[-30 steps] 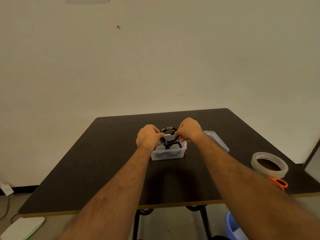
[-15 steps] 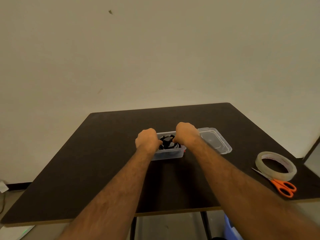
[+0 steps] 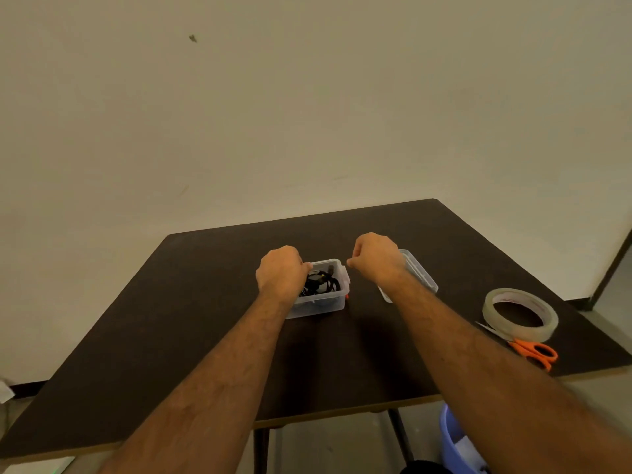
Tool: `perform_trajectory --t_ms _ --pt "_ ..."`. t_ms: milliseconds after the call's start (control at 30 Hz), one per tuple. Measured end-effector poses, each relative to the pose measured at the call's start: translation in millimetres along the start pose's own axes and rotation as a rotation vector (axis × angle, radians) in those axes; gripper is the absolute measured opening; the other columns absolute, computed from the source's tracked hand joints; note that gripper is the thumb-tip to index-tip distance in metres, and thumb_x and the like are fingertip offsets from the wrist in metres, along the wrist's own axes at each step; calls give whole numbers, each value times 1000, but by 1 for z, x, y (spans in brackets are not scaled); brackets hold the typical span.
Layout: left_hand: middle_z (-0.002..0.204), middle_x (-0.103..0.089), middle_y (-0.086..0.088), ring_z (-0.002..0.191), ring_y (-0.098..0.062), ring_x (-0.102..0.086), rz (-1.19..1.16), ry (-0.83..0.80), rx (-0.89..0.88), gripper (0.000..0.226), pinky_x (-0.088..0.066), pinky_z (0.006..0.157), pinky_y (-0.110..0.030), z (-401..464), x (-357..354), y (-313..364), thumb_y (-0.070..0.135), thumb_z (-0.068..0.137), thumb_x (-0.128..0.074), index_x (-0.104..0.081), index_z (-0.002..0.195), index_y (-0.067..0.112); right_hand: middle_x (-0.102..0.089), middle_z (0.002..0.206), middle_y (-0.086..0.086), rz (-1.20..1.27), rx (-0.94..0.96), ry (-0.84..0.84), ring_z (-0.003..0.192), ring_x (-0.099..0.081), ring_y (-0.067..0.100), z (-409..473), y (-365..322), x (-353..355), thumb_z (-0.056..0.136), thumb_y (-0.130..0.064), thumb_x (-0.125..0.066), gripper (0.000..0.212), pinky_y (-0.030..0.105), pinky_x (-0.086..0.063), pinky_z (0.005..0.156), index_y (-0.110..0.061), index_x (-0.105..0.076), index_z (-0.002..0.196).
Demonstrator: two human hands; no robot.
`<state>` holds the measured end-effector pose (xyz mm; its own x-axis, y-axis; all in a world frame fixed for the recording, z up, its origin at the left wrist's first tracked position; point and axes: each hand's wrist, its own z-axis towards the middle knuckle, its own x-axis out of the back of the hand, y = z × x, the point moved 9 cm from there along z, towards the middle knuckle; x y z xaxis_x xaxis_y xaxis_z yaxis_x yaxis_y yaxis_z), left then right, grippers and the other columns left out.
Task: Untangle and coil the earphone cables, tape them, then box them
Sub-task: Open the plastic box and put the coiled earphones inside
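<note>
I see a small clear plastic box (image 3: 323, 295), rectangular with rounded corners, holding black coiled earphone cables (image 3: 319, 283). It sits between my hands on a dark matte surface (image 3: 171, 319). My left hand (image 3: 281, 271) curls over the box's left rim, touching it. My right hand (image 3: 373, 256) hovers just right of the box, fisted, holding nothing I can see. Beneath it lies the clear lid (image 3: 419, 273). Farther right are a glossy tape roll (image 3: 519, 313) and orange-handled scissors (image 3: 531, 350).
</note>
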<state>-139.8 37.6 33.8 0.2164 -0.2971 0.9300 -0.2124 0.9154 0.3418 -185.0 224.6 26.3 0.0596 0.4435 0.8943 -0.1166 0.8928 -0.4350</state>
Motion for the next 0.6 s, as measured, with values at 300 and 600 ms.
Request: perform_trajectory --t_ms 300,600 --pt "101 -70 -1 92 -15 -64 -86 -51 -215 19 -53 82 -34 -23 -32 102 33 97 -60 -70 106 20 -67 95 3 -99 -185 88 83 -64 15 -7 103 23 91 -25 -67 15 30 -56 76 -19 -65 104" --pt "113 -67 -7 101 -21 -65 -67 -134 -145 34 -54 82 -32 -21 -106 148 35 95 -62 -65 119 12 -63 82 1 -26 -343 9 70 -62 11 -6 164 11 91 -27 -66 11 23 -45 57 -17 -63 91"
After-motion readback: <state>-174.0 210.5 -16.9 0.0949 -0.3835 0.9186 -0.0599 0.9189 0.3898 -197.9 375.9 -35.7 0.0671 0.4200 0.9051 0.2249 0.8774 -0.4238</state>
